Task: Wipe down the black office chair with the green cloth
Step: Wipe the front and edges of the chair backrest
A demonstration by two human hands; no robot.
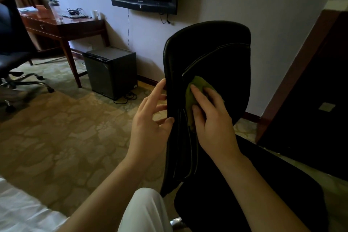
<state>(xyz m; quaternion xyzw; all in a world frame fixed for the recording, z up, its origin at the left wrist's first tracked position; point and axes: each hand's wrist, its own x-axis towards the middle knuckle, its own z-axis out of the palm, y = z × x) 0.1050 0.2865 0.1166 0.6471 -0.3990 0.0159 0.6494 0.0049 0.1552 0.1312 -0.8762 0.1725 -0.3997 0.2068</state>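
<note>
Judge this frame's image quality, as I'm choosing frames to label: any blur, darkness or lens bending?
Head view: the room is dim, so the black office chair shows little beyond its seams. Same view: the green cloth under the right hand, and the left hand, are fairly sharp. The second chair at far left is blurred, and wall lines lean from wide-angle distortion.
</note>
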